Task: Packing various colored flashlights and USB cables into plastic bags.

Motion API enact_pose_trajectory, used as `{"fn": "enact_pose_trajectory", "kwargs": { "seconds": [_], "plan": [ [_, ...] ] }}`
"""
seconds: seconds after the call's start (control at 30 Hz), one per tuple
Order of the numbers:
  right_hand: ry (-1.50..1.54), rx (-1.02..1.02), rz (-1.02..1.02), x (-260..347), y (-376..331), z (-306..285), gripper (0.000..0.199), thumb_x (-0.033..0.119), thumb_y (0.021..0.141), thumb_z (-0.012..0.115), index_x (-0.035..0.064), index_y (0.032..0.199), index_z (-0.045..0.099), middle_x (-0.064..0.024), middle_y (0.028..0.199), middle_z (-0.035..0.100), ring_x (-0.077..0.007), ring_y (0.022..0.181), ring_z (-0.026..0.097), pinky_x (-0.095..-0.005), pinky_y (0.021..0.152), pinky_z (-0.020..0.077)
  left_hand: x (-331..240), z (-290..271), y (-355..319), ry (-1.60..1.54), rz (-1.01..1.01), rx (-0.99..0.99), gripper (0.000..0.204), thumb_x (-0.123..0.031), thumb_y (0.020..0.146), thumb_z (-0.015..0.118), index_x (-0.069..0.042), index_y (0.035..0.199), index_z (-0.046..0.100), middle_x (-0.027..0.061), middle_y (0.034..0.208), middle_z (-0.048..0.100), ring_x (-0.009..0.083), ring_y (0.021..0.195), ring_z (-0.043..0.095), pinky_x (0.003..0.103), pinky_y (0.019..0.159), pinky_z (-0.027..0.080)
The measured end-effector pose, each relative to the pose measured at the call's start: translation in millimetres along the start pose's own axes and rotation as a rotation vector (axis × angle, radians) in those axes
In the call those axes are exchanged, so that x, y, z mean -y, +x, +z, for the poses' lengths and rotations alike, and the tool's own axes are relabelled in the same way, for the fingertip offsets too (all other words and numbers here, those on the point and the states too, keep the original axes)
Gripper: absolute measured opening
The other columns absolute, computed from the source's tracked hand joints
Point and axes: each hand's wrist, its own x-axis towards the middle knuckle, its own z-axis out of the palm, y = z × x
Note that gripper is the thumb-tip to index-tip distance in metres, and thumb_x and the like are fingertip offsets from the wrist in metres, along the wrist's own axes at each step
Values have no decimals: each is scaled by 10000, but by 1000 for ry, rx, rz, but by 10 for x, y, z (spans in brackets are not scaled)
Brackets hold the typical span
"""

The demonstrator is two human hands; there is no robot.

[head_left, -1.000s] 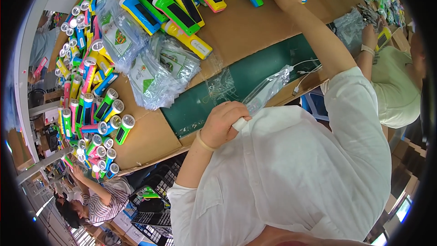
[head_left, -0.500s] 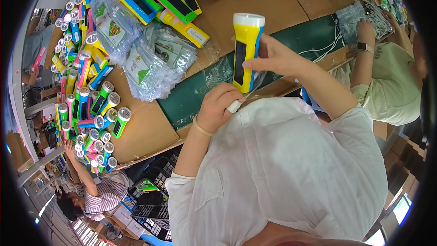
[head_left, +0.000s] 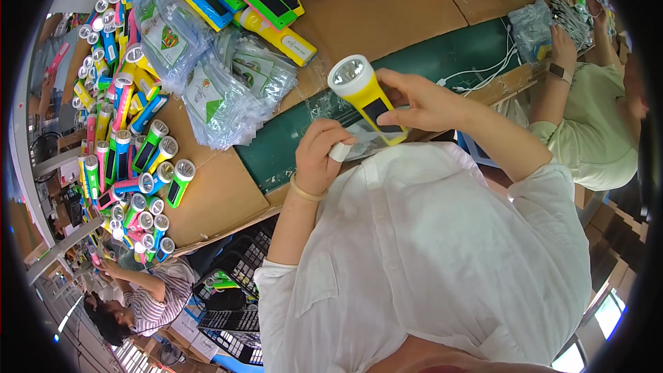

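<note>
While the right hand [head_left: 418,105] wraps thumb and fingers around a torch [head_left: 369,93], the left hand [head_left: 319,155] is just beside it, fingers curled and pinching the edge of a clear bag [head_left: 364,144]. The torch is glossy plastic: a yellow shaft with a flat dark panel, flaring into a round white head with a shiny lens. Its narrow end points down over the bag, near the white shirt [head_left: 428,235]; I can't tell whether it is inside. The bag is thin, crinkled film. A smooth white piece [head_left: 340,152] sits at the left thumb.

Both hands are by a dull green surface [head_left: 428,55] bordered by brown cardboard [head_left: 407,17]. Beyond lies a slick heap of packets [head_left: 235,97], clear plastic with white and green printed inserts, their lettering too small for me to read. Close by, another torch [head_left: 269,30] bears a pale label [head_left: 297,47], equally illegible. A jumbled pile of torches [head_left: 143,150] in pink, blue, green and yellow crowds the left.
</note>
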Motion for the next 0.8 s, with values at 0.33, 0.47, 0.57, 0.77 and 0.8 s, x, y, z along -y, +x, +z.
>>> {"fn": "enact_pose_trajectory", "kwargs": {
  "seconds": [0.33,0.47,0.57,0.77,0.8],
  "plan": [
    [-745,262,101,369,-84,-207,429,133,883,711,51,1268,540,-185,1006,699,-388,949,669,-470,793,515,45,-25,86,-116,93,89,180,-33,753,782,-37,903,682,95,909,610,279,812,602,355,711,501],
    [-1052,301,80,327,-104,-155,344,98,877,681,78,1207,587,-190,994,702,-370,956,677,-472,802,531,42,59,165,-116,161,205,196,-22,732,775,-46,896,670,103,909,577,306,843,581,377,726,496],
    [-1135,280,32,109,-87,92,310,93,859,663,94,1164,612,-181,980,702,-377,963,679,-467,808,541,-46,161,303,-131,166,242,198,-23,747,762,-47,905,646,102,897,559,299,869,567,377,757,476],
    [-911,-161,-182,-138,-266,-330,297,106,842,711,77,1134,665,-98,1041,673,-337,968,665,-436,804,544,105,69,178,80,74,202,172,-13,775,739,-26,900,622,130,945,594,344,922,590,414,801,498],
    [-884,-278,-164,-136,-370,-520,268,88,834,717,60,1098,683,-95,1035,671,-341,958,660,-437,801,543,103,60,152,81,44,193,174,-9,774,740,-28,896,618,128,978,611,342,948,599,408,833,499]
  ]
}}
